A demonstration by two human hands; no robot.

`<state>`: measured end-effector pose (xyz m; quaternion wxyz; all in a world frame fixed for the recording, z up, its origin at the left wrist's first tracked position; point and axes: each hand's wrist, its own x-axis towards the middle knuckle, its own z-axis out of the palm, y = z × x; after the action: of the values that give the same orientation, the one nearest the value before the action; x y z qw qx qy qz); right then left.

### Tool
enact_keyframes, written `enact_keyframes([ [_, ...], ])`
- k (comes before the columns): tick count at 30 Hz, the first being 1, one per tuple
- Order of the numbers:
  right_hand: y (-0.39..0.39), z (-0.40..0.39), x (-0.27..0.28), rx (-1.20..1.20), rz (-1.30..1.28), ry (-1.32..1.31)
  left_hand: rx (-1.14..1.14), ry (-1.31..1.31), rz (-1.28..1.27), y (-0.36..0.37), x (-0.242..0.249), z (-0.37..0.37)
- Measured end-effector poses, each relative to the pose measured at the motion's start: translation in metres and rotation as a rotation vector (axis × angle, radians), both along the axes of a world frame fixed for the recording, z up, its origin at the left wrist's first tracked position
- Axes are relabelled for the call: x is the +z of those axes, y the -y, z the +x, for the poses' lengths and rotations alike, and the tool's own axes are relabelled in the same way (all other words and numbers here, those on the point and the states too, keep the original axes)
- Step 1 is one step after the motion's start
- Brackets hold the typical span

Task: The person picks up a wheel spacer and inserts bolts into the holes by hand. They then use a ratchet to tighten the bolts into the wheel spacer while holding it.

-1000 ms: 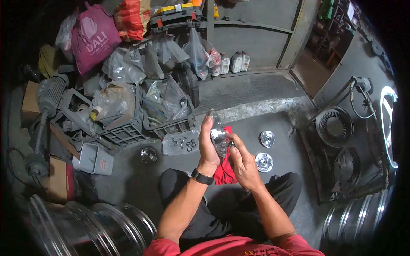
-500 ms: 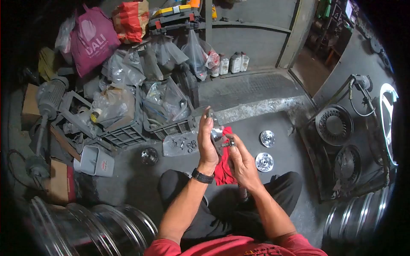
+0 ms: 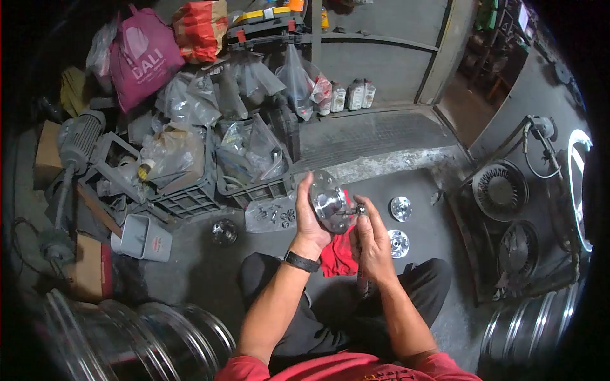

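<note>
My left hand (image 3: 309, 219) is closed around the edge of a shiny metal wheel hub (image 3: 327, 200), whose round flange is tilted toward me. My right hand (image 3: 375, 244) grips a slim-bodied hand tool (image 3: 363, 286) with a small metal head. That head is close to the hub's centre; whether it touches cannot be seen. Beneath both hands a red cloth (image 3: 338, 259) lies on the floor. Right of my right hand rest two more hubs (image 3: 400, 208), one behind the other. Another, darker hub (image 3: 223, 232) sits left of a clear plastic bag of small metal parts (image 3: 272, 214).
Crates (image 3: 254, 190) filled with plastic bags stand at the back left, near a grey bin (image 3: 145, 238) and an electric motor (image 3: 81, 140). Bottles (image 3: 353, 95) line the back step. Wheel rims (image 3: 136, 333) flank my legs, and a metal stand (image 3: 499, 197) is at the right.
The hub has turned, so its flange face now shows more toward me. My right hand and the tool have shifted slightly right and down.
</note>
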<state>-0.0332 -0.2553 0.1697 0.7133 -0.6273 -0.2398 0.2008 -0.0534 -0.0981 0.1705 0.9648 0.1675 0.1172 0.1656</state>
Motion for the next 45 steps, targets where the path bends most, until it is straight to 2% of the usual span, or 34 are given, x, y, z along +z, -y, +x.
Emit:
enact_keyframes([
  [3,0.004,0.0,0.012,0.041,0.076,-0.137,0.068,0.048,-0.043,-0.003,-0.006,0.003],
  [6,0.005,0.0,0.02,0.041,0.19,-0.347,-0.006,0.444,-0.108,-0.008,-0.009,-0.005],
  [7,0.004,0.0,0.02,0.048,0.193,-0.347,-0.001,0.445,-0.103,-0.01,-0.009,-0.005],
  [9,0.004,-0.001,0.02,0.077,0.2,-0.328,0.096,0.385,-0.26,-0.015,-0.008,-0.001],
  [10,0.005,-0.001,0.021,0.079,0.199,-0.327,0.151,0.317,-0.233,-0.018,-0.012,0.003],
  [14,0.002,-0.003,0.027,0.118,0.127,-0.249,0.132,0.424,-0.33,-0.028,-0.018,0.003],
  [16,-0.002,-0.005,0.029,0.122,0.092,-0.206,0.129,0.313,-0.182,-0.02,0.0,-0.004],
  [19,-0.006,-0.006,0.027,0.129,0.072,-0.13,0.038,0.385,-0.12,-0.011,0.009,-0.004],
  [21,-0.008,-0.007,0.026,0.118,0.032,-0.021,0.007,0.336,-0.069,-0.009,0.009,-0.006],
  [24,-0.009,-0.009,0.024,0.077,-0.058,0.052,0.159,0.181,0.045,-0.002,0.012,-0.006],
  [30,-0.011,-0.01,0.014,0.027,-0.089,0.139,0.159,0.186,0.09,-0.002,0.003,-0.004],
  [36,-0.011,-0.011,0.01,0.042,-0.077,0.105,0.184,0.121,0.171,-0.003,-0.004,-0.001],
  [43,-0.009,-0.011,0.015,0.046,-0.101,0.095,0.195,0.136,0.148,0.0,0.002,-0.002],
  [45,-0.007,-0.009,0.012,0.03,-0.158,0.243,0.162,0.052,0.25,-0.004,-0.004,0.0],
])
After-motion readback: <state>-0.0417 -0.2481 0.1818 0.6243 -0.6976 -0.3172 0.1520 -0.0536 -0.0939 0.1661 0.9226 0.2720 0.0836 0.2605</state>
